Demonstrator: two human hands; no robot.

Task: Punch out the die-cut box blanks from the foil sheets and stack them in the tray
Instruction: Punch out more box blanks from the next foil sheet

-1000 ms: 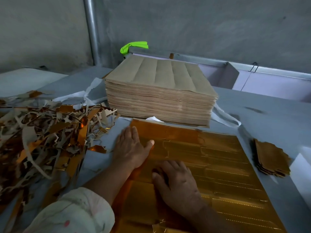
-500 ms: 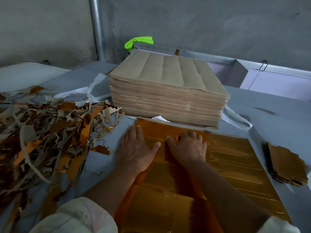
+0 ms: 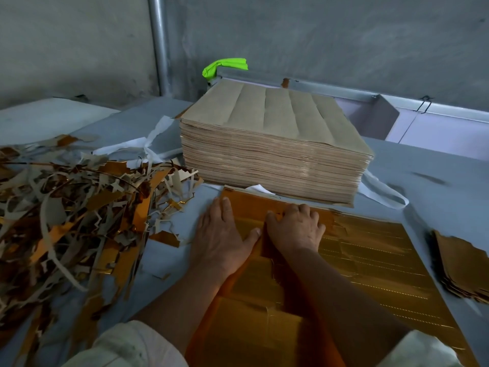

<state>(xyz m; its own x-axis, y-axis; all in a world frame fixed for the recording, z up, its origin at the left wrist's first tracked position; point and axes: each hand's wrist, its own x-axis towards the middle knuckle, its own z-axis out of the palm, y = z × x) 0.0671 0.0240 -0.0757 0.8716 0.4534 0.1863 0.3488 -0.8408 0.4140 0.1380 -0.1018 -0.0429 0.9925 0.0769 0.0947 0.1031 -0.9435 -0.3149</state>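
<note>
Gold foil sheet (image 3: 370, 260) flat on the grey table (image 3: 428, 181), shiny face up, die-cut lines faint across it. Far edge just short of the tall stack of sheets (image 3: 277, 160) — brown backs up, edges squared, a white strap (image 3: 381, 192) trailing from beneath on both sides.

Left hand (image 3: 222, 234) spread palm-down on the far left corner of the foil sheet, fingers straight and close together, thumb stretched out to the right, gripping nothing. Right hand (image 3: 296, 229) just beside it, close against the left thumb tip, knuckles raised, fingers curled with the tips pressed down onto the sheet's far strip; any pinch of foil beneath them impossible to tell. Both forearms across the near part of the sheet, pale sleeves (image 3: 127, 345) at the bottom of view.

Tray (image 3: 344, 92) at the back of the table, behind the stack: metal rim, green tape (image 3: 225, 66) wrapped at its left corner, a grey divider (image 3: 381, 120) standing across it. Pale lilac floor showing to the right of the divider. Compartment to its left hidden by the stack, contents not to be told.

Punched blanks (image 3: 460, 268) in a small loose pile on the table at the right edge of view — brownish gold, edges notched, near the foil sheet's right margin and well apart from the tray.

Heap of scrap (image 3: 66, 221) on the left: tangled strips and offcuts, gold and grey-brown, reaching near to the left hand.
</note>
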